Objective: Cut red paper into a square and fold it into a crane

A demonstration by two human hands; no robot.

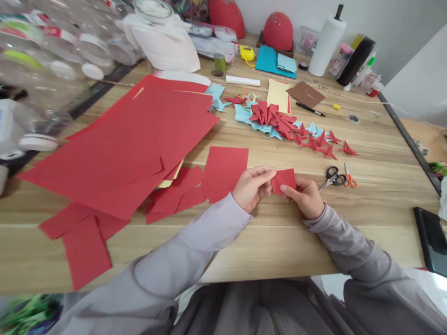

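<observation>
A small red paper square [287, 179] is held up over the wooden table between both hands. My left hand [254, 187] pinches its left edge between thumb and fingers. At its lower right, my right hand [306, 196] grips it, thumb on top and fingers behind. A larger red sheet [225, 171] lies flat just left of my left hand. Beyond the hands sits a pile of folded red paper shapes [267, 114], with light blue ones [267, 130] among them. Black-handled scissors [334, 176] and orange-handled scissors [350, 180] lie to the right of my right hand.
Large red sheets [139, 139] cover the left of the table, with smaller red pieces [85, 251] near the front edge. Plastic bottles [59, 46] crowd the far left. At the back stand a paper roll [326, 46] and a yellow tape measure [247, 53]. A black phone [431, 239] lies right.
</observation>
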